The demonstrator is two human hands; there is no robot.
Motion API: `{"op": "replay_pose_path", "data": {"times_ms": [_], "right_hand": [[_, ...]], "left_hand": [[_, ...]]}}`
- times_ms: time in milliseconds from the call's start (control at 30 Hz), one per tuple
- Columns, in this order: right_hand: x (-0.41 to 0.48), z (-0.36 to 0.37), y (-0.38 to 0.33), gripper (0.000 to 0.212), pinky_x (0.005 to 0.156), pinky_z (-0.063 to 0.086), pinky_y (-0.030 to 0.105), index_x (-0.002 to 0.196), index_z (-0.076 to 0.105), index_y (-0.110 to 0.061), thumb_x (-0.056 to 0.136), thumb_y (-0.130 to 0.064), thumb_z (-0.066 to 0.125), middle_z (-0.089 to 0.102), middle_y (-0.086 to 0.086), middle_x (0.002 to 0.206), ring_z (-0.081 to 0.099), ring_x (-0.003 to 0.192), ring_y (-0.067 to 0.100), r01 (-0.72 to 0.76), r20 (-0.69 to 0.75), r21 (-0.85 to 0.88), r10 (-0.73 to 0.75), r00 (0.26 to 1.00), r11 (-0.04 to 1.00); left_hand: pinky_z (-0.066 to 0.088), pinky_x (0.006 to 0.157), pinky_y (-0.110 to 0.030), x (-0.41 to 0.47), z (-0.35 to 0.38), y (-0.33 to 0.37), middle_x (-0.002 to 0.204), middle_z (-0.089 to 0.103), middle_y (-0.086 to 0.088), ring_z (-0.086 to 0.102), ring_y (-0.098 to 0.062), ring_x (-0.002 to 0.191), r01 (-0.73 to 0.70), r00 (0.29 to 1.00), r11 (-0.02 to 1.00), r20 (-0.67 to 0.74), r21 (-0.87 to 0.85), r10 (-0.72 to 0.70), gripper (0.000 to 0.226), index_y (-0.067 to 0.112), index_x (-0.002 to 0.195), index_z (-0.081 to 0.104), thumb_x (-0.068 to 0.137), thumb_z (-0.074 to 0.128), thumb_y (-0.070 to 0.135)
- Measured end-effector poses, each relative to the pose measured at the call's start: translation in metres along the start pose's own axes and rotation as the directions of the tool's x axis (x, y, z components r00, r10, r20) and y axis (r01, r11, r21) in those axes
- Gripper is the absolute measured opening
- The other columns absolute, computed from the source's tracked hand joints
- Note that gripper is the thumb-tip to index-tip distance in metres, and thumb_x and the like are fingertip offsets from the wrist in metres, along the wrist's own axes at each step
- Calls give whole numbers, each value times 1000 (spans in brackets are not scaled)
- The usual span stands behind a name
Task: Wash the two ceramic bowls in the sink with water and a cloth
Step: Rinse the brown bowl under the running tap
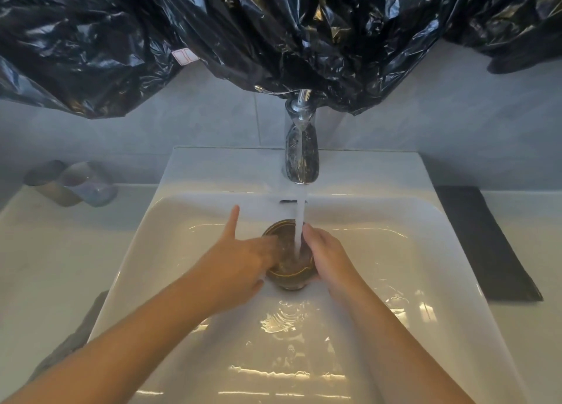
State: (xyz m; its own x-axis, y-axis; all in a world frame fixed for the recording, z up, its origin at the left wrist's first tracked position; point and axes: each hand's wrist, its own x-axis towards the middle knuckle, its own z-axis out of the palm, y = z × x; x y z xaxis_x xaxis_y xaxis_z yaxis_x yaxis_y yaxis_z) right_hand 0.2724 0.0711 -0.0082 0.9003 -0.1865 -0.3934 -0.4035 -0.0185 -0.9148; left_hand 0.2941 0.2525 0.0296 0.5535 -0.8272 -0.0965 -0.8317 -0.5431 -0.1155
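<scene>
A small brown ceramic bowl (286, 274) sits low in the white sink (209, 172), right under the running water stream (300, 218) from the chrome tap (301, 154). My right hand (330, 256) grips the bowl's right side, fingers curled round its wall. My left hand (240, 262) reaches in from the left with its fingers inside the bowl, touching the wet inner surface, the thumb sticking up and away. Only one bowl shows in the sink. Neither hand has a cloth in it.
A dark cloth (486, 242) lies flat on the counter right of the sink, and another dark cloth (79, 333) hangs at the left edge. Two blurred cup-like vessels (73, 184) stand at the back left. Black plastic sheeting (273, 32) hangs over the wall above the tap.
</scene>
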Motion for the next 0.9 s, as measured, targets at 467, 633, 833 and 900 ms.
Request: {"op": "replay_pose_path", "data": {"times_ms": [467, 633, 833, 900], "right_hand": [[2, 7, 4, 27, 73, 49, 29, 100, 67, -14, 102, -30, 45, 69, 1, 90, 66, 87, 19, -4, -30, -43, 2, 1000, 999], [2, -2, 4, 24, 71, 49, 25, 102, 64, -14, 103, -28, 45, 68, 0, 92, 65, 87, 17, 6, -64, -12, -7, 998, 1000], [1, -5, 6, 26, 77, 50, 27, 104, 65, -12, 103, -30, 45, 69, 0, 96, 66, 92, 18, 3, -82, -10, -3, 997, 1000], [0, -1, 4, 27, 70, 46, 24, 101, 65, -12, 103, -29, 45, 67, -1, 91, 63, 85, 14, 7, -70, -29, -9, 998, 1000]], "left_hand": [[-7, 111, -68, 16, -2, 24, 147, 36, 13, 28, -10, 140, 122, 990, 949, 100, -291, -97, 63, 34, 139, 35, 82, 62, 28], [20, 101, -76, 6, -5, 11, 130, 60, 12, 54, -5, 123, 40, 996, 997, 79, -68, -34, 72, 33, 124, 60, 56, 83, 33], [-6, 111, -67, 11, -18, 33, 136, 52, 19, 46, -4, 129, 112, 991, 953, 106, -282, -85, 61, 43, 139, 35, 85, 61, 28], [11, 109, -70, 6, -24, 26, 113, 67, 19, 62, -2, 108, 64, 996, 971, -44, -232, -76, 48, 44, 115, 59, 72, 69, 25]]}}
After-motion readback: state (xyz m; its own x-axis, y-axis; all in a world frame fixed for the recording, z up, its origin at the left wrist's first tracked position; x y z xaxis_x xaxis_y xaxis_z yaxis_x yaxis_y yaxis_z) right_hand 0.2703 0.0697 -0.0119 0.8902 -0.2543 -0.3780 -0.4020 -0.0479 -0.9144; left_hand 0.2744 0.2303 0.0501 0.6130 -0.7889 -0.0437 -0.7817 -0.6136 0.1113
